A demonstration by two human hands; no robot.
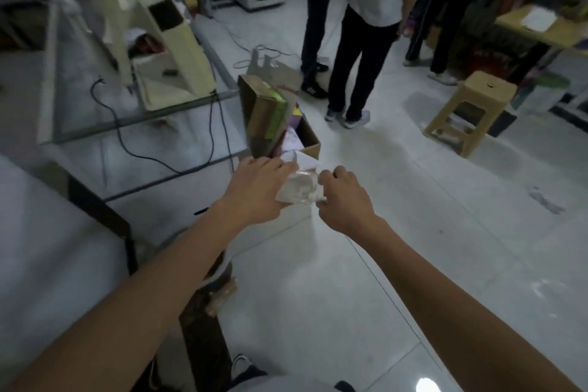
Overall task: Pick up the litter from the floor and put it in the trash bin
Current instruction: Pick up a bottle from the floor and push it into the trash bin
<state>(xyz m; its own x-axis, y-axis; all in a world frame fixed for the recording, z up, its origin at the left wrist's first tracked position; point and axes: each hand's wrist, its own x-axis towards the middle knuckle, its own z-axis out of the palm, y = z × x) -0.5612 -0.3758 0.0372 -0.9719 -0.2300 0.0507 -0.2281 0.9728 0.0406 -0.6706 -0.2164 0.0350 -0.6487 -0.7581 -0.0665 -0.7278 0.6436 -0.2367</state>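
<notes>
The white tiled floor [366, 264] spreads under and to the right of my hands. To the left of my left arm runs a glass counter [133, 124] with a black cable [127, 143] trailing over it. Well beyond my hands 3 people [366, 25] stand with their backs to me, and a tan plastic stool [467, 111] sits off to the far right. Just beyond my fingertips stands the open cardboard box [310, 140] that serves as the bin, its tall flap [267, 114] upright on the left side and paper already inside. Both my arms reach forward. My left hand [254, 188] is curled around the left side of a crumpled bundle of clear plastic and white paper litter [302, 188], thumb on top. My right hand [345, 194] is closed into a loose fist, pinching the bundle's right edge. The litter hangs between my 2 hands, just short of the box's near rim.
</notes>
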